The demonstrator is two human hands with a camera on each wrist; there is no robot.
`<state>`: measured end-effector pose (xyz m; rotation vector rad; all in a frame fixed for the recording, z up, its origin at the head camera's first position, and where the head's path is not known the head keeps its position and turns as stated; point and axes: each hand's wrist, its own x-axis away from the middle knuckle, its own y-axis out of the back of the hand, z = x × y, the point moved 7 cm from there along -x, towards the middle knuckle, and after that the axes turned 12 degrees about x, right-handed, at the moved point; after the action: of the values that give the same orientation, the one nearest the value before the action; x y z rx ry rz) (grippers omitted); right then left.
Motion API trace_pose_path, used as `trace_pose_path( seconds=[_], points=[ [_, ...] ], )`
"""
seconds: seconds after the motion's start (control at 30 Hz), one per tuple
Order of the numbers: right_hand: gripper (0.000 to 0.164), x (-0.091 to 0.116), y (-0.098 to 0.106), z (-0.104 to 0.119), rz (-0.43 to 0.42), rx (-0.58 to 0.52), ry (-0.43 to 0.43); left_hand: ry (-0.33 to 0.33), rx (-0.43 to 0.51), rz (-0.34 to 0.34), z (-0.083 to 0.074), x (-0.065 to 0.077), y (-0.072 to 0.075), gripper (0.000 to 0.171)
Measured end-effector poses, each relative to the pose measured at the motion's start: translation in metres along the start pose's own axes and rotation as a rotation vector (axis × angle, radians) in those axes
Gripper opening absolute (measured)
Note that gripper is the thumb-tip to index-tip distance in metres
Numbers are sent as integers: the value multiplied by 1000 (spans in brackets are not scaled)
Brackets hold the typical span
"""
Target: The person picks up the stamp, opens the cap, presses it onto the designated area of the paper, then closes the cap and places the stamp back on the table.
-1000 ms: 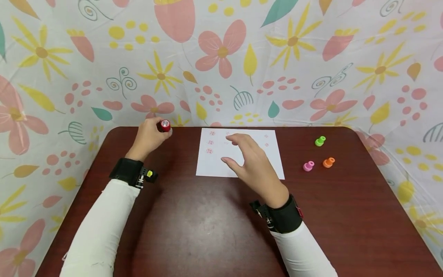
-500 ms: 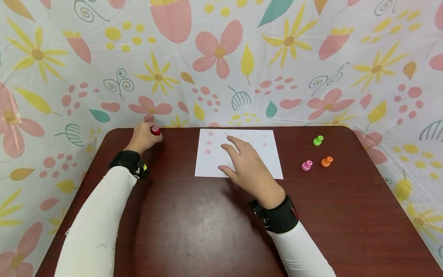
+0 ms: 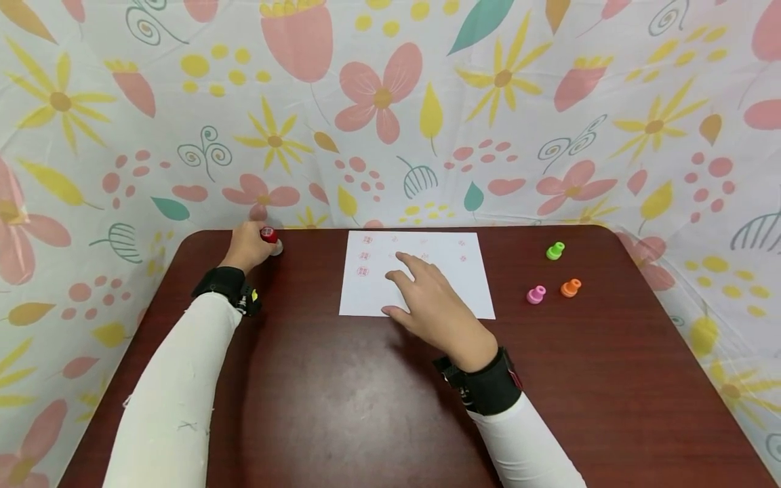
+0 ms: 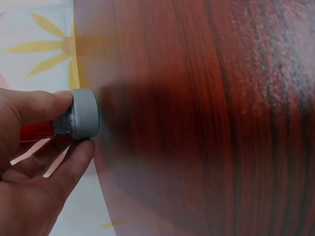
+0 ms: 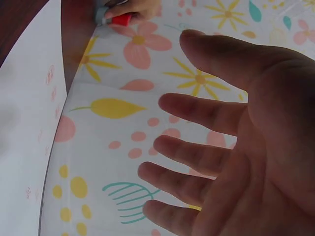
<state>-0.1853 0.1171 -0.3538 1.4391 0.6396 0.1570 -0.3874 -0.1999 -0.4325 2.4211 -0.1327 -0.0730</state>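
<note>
I see the left hand (image 3: 247,247) pinching the red stamp (image 3: 268,234) by the far left edge of the table (image 3: 329,407); then paper (image 3: 360,301), the right hand (image 3: 436,306) above it, fingers spread; rightward, a pink peg (image 3: 536,295), green peg (image 3: 555,251), orange peg (image 3: 570,289).

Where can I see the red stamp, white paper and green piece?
Red stamp (image 4: 85,114): left wrist view, on its grey end.
White paper (image 3: 370,297): head view, on bare lower-left area.
Green piece (image 3: 554,252): head view, on its middle.
</note>
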Motion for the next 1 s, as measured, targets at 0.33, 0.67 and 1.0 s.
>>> trace_pose_path(
  seconds=[0.33, 0.67, 1.0],
  points=[
    [46, 1, 0, -3, 20, -1, -5, 44, 11, 8, 6, 1, -3, 46],
    [53, 2, 11, -18, 21, 8, -83, -40, -10, 21, -1, 8, 3, 69],
    [53, 9, 20, -60, -42, 37, -161, -203, -81, -15, -34, 37, 16, 65]
  ],
)
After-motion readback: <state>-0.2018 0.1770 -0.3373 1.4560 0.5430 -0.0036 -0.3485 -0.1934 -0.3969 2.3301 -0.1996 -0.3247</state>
